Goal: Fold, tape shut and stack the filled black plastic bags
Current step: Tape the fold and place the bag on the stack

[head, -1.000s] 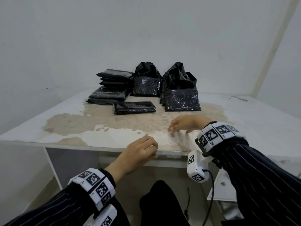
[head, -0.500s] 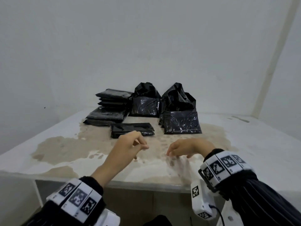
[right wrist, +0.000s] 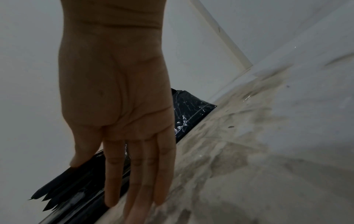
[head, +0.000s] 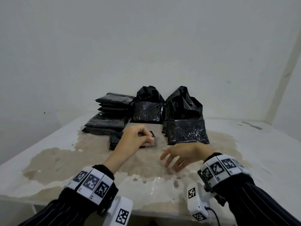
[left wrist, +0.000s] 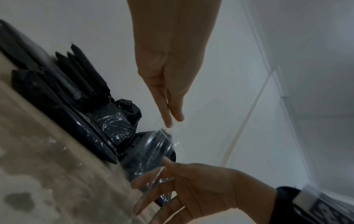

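Observation:
A flat folded black bag (head: 114, 141) lies in the middle of the table (head: 65, 160). My left hand (head: 146, 141) hovers over its right half with curled fingers. In the left wrist view, thumb and forefinger of my left hand (left wrist: 172, 121) pinch a clear tape strip (left wrist: 160, 145) that hangs down toward my right hand (left wrist: 191, 189). My right hand (head: 171, 162) floats just above the table with fingers spread and straight and holds nothing; in the right wrist view my right hand (right wrist: 138, 189) shows the same. Two unfolded filled bags (head: 148, 110) (head: 187, 128) stand behind.
Several flat taped bags (head: 112, 111) are stacked at the back left, against the white wall. The worn brown patch of the table (head: 146, 167) lies under my hands, and the table's front edge (head: 146, 209) is close to my wrists.
My left hand rose from the table's front edge and travelled forward over the flat bag. My right hand lifted off the tabletop and spread its fingers. The head view has shifted.

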